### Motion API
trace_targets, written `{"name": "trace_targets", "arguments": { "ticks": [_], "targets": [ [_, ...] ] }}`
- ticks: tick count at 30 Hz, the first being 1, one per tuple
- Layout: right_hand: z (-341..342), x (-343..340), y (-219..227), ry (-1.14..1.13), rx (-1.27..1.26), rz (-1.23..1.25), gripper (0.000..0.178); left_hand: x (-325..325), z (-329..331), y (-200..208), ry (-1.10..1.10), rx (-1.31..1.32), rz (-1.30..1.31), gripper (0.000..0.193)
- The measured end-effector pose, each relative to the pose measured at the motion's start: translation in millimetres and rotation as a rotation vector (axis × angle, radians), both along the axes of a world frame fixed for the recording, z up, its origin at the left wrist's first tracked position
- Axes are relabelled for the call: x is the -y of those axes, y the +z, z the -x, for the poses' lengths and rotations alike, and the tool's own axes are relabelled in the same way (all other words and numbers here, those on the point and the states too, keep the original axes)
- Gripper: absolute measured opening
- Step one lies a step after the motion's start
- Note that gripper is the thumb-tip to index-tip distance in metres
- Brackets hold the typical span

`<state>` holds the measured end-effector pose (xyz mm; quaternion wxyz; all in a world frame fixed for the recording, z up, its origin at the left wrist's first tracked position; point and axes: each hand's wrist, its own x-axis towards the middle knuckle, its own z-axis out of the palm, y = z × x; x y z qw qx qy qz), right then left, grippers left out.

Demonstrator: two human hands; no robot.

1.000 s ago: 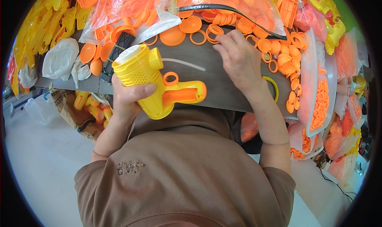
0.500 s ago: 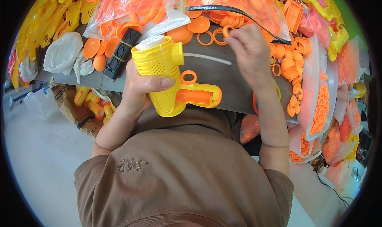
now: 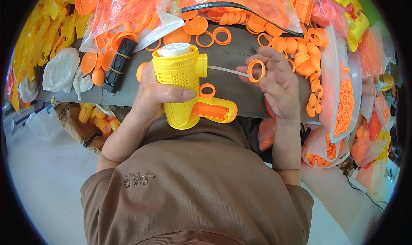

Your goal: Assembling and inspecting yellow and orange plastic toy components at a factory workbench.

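My left hand is wrapped around the yellow body of a toy, with the thumb across its front. A white round part sits in the top. From the yellow spout on its right side, a thin clear tube sticks out. An orange ring is pinched in my right hand, level with the tube's free end; whether the tip is inside it I cannot tell. Another small orange ring shows beside the body, above the yellow handle with its orange inside.
Loose orange rings and orange cups lie at the back of the dark table. Nearby are a black rubber-banded part and a black strap. Orange pieces and a tub stand at right.
My right hand has brought the orange ring from the back of the table toward me, to the tube's end. The toy body in my left hand has shifted slightly right and turned a little.
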<state>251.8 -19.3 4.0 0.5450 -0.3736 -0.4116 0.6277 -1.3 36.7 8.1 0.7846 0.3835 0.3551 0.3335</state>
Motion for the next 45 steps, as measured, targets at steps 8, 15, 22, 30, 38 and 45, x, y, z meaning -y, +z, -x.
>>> {"name": "trace_targets", "arguments": {
  "ticks": [8,15,22,30,38,45],
  "targets": [
    [29,-4,22,-0.043,0.983,-0.600,0.042,4,-9,6,-0.055,-0.046,-0.002,0.061],
    [57,0,15,-0.159,0.717,-0.403,0.044,10,-12,-1,-0.034,-0.087,-0.094,0.060],
    [59,8,16,-0.185,0.893,-0.696,0.047,14,0,-6,-0.093,-0.468,-0.618,0.067],
    [59,20,7,-0.292,0.844,-0.722,0.044,32,-2,-11,-0.035,-0.337,-0.442,0.063],
    [43,31,8,-0.051,0.883,-0.701,0.031,34,-1,-2,-0.175,-0.403,-0.846,0.068],
    [37,38,24,0.229,0.846,-0.714,0.022,22,-1,10,-0.390,-0.205,-0.928,0.073]
  ]
}}
